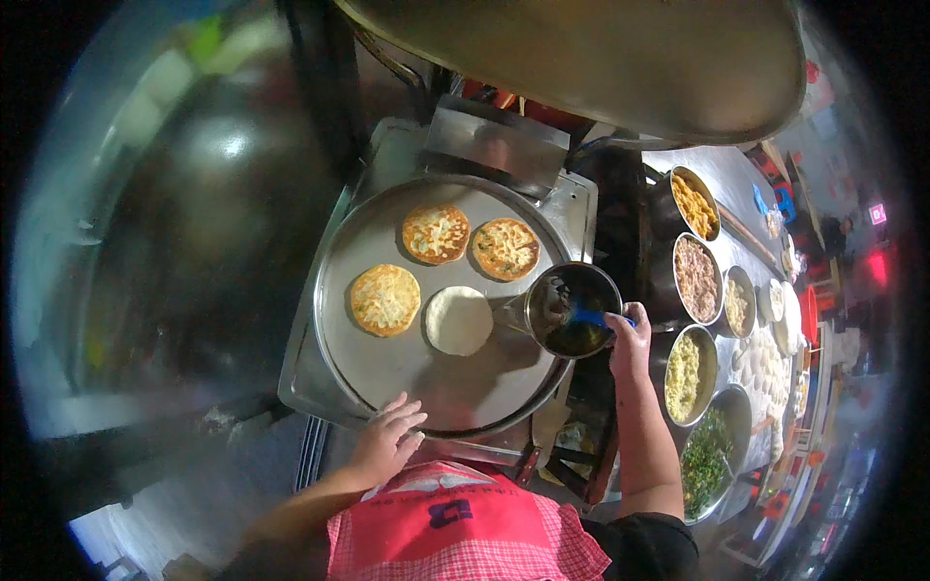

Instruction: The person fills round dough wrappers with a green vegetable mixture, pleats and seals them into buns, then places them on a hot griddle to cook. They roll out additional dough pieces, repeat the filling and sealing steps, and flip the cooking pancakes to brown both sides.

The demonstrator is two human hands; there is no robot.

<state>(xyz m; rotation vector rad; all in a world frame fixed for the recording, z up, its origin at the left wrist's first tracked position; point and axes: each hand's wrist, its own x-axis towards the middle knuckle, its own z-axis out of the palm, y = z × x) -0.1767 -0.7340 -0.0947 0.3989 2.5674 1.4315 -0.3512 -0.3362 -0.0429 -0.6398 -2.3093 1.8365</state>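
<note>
My right hand (631,335) grips the blue handle (592,317) of a utensil whose head is down inside a metal pot (572,270) of dark oil. The pot is over the right edge of a round flat griddle (349,370); whether my hand also holds the pot is hidden. One pale uncooked flatbread (458,321) lies close to the pot. Around it are three browned flatbreads, one at left (385,300), one behind (435,234) and one at the back right (506,249). My left hand (389,443), empty with fingers apart, is at the griddle's front rim.
Bowls of yellow filling (694,206), minced meat (695,279), shredded yellow filling (683,379) and chopped greens (706,465) line the right side. Dough pieces (763,367) cover part of the worktop beyond. Above the back hangs a large round metal lid (596,65); a steel box (496,141) stands behind the griddle.
</note>
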